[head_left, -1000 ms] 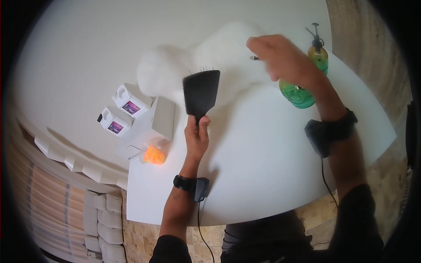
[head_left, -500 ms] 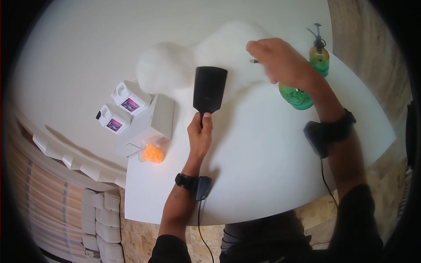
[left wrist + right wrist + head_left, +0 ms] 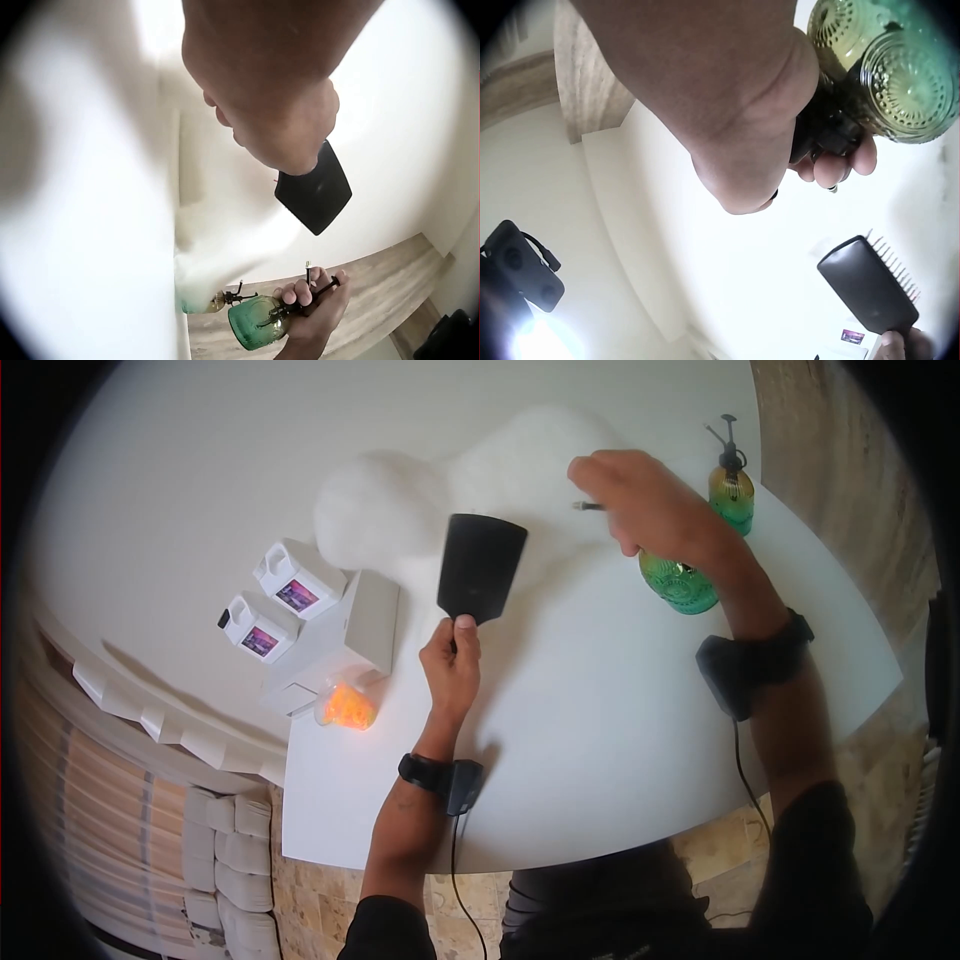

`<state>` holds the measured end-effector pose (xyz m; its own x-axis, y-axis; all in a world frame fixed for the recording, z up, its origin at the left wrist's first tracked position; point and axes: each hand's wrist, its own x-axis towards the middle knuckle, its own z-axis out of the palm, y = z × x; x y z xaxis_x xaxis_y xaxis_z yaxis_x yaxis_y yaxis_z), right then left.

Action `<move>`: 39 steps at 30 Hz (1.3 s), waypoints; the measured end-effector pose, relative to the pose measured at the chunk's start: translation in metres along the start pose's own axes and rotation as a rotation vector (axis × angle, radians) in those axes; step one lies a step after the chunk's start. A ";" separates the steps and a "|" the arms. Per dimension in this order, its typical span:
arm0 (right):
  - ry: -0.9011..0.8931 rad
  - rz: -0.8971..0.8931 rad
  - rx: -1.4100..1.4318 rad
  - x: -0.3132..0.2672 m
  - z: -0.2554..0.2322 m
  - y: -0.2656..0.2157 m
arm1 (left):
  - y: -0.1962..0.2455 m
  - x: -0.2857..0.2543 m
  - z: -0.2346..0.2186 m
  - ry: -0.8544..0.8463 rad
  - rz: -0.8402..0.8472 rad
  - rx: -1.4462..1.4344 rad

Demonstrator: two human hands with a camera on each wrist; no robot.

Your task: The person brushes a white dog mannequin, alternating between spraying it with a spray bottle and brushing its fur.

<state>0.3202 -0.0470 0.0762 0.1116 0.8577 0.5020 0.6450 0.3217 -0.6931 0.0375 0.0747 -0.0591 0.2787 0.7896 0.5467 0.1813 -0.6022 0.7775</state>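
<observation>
My left hand (image 3: 450, 665) grips the handle of a black paddle brush (image 3: 482, 565), whose flat back faces the head camera. Pins stick out along the brush's far side in the right wrist view. Behind it on the table lies a big white fluffy form (image 3: 380, 510) with rounded parts; the brush overlaps it in the head view. My right hand (image 3: 655, 500) holds a green and yellow spray bottle (image 3: 680, 585) by its black pump neck, fingers curled round it. Its nozzle (image 3: 588, 506) points left, toward the fluffy form. The thumb is near the plunger (image 3: 335, 282) in the left wrist view.
A second green and amber spray bottle (image 3: 732, 495) stands at the right of the white table (image 3: 580, 760). On the left are two white jugs (image 3: 298, 588) with purple labels, a white box (image 3: 372, 625) and a glowing orange cup (image 3: 348, 706). Cables hang from both wrist cameras.
The brush has turned from an angled view to show its flat back and shifted slightly right, now leaning right. The right hand with the spray bottle has stayed nearly in place.
</observation>
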 end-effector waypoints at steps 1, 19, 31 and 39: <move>0.019 -0.007 -0.009 0.000 0.000 0.000 | -0.001 0.001 -0.001 0.000 -0.001 0.000; 0.095 0.044 0.130 -0.001 0.001 -0.005 | 0.002 0.001 0.002 -0.109 0.010 0.061; 0.047 0.054 0.120 -0.002 0.002 -0.003 | 0.009 -0.003 0.002 -0.434 -0.025 0.464; -0.066 0.108 0.140 -0.001 0.001 0.001 | -0.005 -0.001 -0.005 -0.144 0.080 0.081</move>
<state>0.3195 -0.0473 0.0742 0.1213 0.9133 0.3888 0.5200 0.2751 -0.8086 0.0312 0.0774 -0.0621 0.4260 0.7175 0.5511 0.2274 -0.6745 0.7024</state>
